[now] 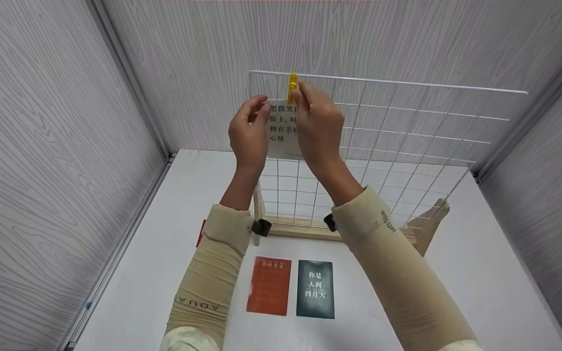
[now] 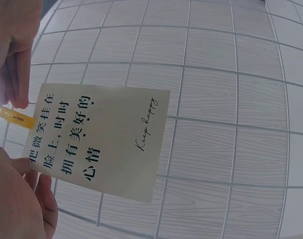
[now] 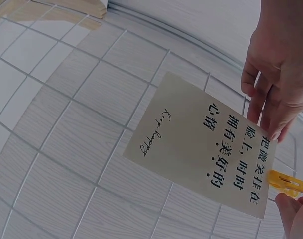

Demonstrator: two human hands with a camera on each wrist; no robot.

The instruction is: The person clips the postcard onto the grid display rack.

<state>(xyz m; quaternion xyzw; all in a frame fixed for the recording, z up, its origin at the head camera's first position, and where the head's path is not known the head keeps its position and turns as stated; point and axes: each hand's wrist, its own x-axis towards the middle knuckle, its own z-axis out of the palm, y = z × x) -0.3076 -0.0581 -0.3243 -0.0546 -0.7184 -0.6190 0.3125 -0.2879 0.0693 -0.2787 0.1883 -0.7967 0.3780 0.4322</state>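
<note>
A cream card (image 1: pixel 283 141) with dark Chinese characters and the script "Keep happy" hangs against a white wire grid (image 1: pixel 388 117), near its top left. My left hand (image 1: pixel 249 134) pinches the card's upper left corner, thumb in front and fingers behind. With thumb and fingers, my right hand (image 1: pixel 321 124) holds a yellow clothespin (image 1: pixel 292 87) at the grid's top bar. The clothespin's tip overlaps the card's top edge, as the right wrist view shows at the card (image 3: pixel 201 149) and the clothespin (image 3: pixel 285 182). My right hand covers the card's right side in the head view.
The grid stands in a wooden base (image 1: pixel 305 231) on a white table (image 1: pixel 149 273). In front lie a red card (image 1: pixel 269 286) and a dark green card (image 1: pixel 315 289), side by side. Another red item (image 1: pixel 201 233) shows partly behind my left sleeve. Wood-patterned walls (image 1: pixel 47 122) surround the table.
</note>
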